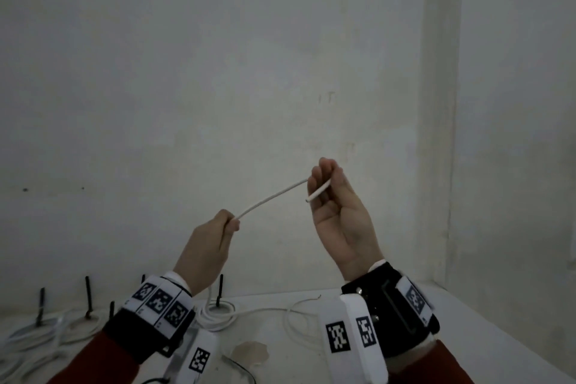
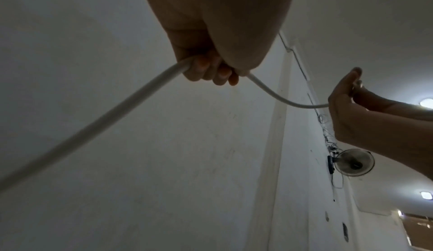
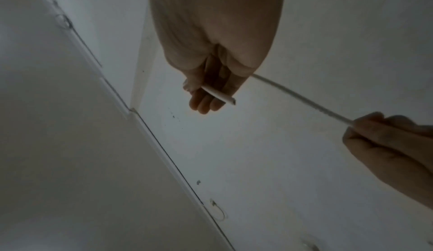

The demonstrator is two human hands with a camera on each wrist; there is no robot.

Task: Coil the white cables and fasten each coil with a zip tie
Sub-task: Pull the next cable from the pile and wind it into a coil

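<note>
Above the tabletop [image 1: 311, 337] | writing: only black-and-white coded squares on the wrist bands, no readable text | hidden: cable's lower run behind left wrist; coils at far left blurred, possibly tied | white cable [image 1: 268, 198] stretched between left hand [image 1: 215, 240], fist clenched round it, and right hand [image 1: 335, 212], fingers pinching its cut end.

The white cable [image 2: 82, 134] runs off the left wrist view's edge — coils [image 1: 28, 349] on the table blurred.
</note>
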